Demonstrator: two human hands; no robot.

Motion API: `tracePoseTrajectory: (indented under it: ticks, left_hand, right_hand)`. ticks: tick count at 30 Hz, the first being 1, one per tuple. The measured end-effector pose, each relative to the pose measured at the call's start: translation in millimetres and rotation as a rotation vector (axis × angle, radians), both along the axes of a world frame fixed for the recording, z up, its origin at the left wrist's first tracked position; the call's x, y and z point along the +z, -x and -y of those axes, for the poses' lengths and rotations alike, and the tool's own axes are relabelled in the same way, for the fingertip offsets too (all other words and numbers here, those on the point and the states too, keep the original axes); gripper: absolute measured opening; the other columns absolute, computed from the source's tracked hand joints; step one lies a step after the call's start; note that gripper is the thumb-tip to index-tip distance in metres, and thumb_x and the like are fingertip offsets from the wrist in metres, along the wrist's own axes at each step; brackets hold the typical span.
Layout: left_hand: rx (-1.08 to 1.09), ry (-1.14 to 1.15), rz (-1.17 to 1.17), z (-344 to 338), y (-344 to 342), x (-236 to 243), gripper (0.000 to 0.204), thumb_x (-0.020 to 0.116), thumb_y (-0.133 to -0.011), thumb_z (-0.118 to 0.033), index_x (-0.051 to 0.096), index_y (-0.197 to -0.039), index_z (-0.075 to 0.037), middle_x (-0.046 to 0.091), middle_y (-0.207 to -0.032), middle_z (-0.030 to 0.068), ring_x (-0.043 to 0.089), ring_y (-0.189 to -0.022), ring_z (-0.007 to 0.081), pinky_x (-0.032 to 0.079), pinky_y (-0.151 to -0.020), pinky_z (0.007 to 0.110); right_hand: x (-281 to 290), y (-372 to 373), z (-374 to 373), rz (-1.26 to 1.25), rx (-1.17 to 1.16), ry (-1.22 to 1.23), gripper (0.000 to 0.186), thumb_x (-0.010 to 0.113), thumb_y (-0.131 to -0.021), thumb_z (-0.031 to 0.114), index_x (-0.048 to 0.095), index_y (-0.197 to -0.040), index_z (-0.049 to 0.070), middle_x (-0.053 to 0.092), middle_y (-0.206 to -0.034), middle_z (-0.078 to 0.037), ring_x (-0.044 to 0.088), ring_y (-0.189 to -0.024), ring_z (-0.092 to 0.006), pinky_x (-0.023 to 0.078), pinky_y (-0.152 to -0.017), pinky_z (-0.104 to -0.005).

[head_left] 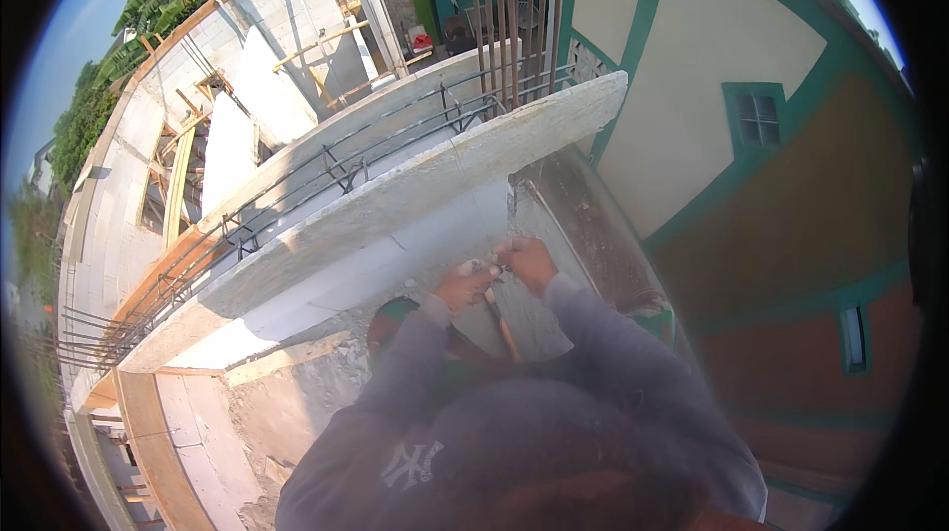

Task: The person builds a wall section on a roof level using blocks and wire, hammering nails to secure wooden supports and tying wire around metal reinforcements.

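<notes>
My left hand [465, 286] and my right hand [526, 262] meet in front of me, both closed with fingertips close together around a small dark item that I cannot make out. A wooden handle [504, 333] runs downward just below them; whether a hand grips it is unclear. Behind them is a pale, rough surface [563, 323]. A green, rounded object [393, 311] lies partly hidden beside my left forearm.
A long board [395, 215] crosses above my hands, beside horizontal rebar [336, 170] and upright rods [499, 17]. At left are block walls [138, 165] with timber pieces [178, 175]. A green-trimmed building [692, 56] stands at right, past a drop.
</notes>
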State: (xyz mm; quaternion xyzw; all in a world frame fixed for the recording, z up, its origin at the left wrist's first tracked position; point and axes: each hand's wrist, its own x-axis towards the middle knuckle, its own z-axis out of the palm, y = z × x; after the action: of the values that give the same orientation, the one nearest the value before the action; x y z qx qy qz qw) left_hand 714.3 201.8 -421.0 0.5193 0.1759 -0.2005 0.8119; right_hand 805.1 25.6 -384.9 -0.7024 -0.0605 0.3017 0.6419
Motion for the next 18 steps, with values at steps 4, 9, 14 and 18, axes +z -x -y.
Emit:
tracePoseTrajectory:
  ticks: [4, 9, 14, 18]
  left_hand:
    - [0.027, -0.041, 0.02, 4, 0, 1, 0.016, 0.071, -0.103, -0.025, 0.062, -0.103, -0.012, 0.047, -0.075, -0.0089, 0.037, -0.059, 0.0021, 0.026, -0.051, 0.023]
    - [0.032, -0.047, 0.059, 6, 2, 4, 0.018, 0.07, -0.104, -0.026, 0.063, -0.109, -0.01, 0.046, -0.075, -0.0089, 0.036, -0.059, 0.0026, 0.025, -0.051, 0.023]
    - [0.074, -0.066, 0.146, 8, 3, -2, 0.021, 0.068, -0.104, -0.031, 0.064, -0.107, -0.011, 0.047, -0.073, -0.0086, 0.036, -0.056, 0.003, 0.026, -0.05, 0.024]
    - [0.102, -0.104, 0.171, 8, 5, -12, 0.024, 0.067, -0.104, -0.034, 0.064, -0.106, -0.01, 0.051, -0.073, -0.0065, 0.039, -0.056, 0.0038, 0.029, -0.049, 0.024]
  right_hand:
    - [7, -1, -1, 0.199, 0.158, 0.049, 0.019, 0.066, -0.09, 0.003, 0.077, -0.103, -0.005, 0.075, -0.096, -0.01, 0.068, -0.088, -0.0175, 0.054, -0.081, -0.0312]
    - [5, -1, 4, 0.1, 0.235, -0.078, 0.021, 0.067, -0.094, 0.014, 0.076, -0.096, -0.005, 0.073, -0.092, -0.01, 0.066, -0.087, -0.0186, 0.053, -0.081, -0.0331]
    - [14, 10, -6, 0.283, 0.235, 0.073, 0.03, 0.074, -0.094, 0.027, 0.074, -0.092, -0.002, 0.07, -0.093, -0.011, 0.063, -0.089, -0.0197, 0.049, -0.083, -0.0362]
    - [10, 22, -8, 0.466, 0.206, 0.156, 0.034, 0.076, -0.094, 0.032, 0.072, -0.091, -0.002, 0.069, -0.095, -0.014, 0.063, -0.094, -0.0236, 0.049, -0.086, -0.0385]
